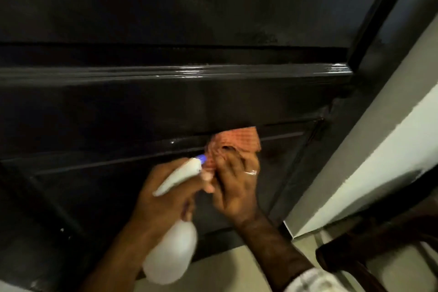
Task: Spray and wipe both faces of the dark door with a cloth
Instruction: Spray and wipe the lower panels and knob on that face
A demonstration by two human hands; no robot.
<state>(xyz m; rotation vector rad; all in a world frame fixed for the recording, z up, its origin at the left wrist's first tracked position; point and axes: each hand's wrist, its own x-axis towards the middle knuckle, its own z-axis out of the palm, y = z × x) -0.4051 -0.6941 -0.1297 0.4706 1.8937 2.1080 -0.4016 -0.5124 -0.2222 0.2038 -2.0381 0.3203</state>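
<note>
Close up, the dark door (166, 106) fills nearly the whole head view, its glossy horizontal moulding running across the middle and a recessed lower panel below. At about five o'clock from the centre of the view, the right hand (234, 187) presses a bunched orange checked cloth (237, 141) against the door, just where the lower panel's top moulding runs; its fingers curl around the fabric, and a ring (250, 172) shows on one finger. Just beside it, at nine o'clock from that hand, the left hand (161, 199) grips the neck of a white spray bottle (170, 258). The bottle's head (180, 176) points toward one o'clock, its blue nozzle tip (201, 157) right at the cloth's lower left edge. The bottle's translucent body hangs below the hand, toward six o'clock, blurred. Whether a finger rests on the trigger cannot be told.

At three o'clock a pale wall edge (379, 161) slants down beside the door frame. At the lower right corner sits a dark wooden piece of furniture (350, 258) on a pale tiled floor (225, 272).
</note>
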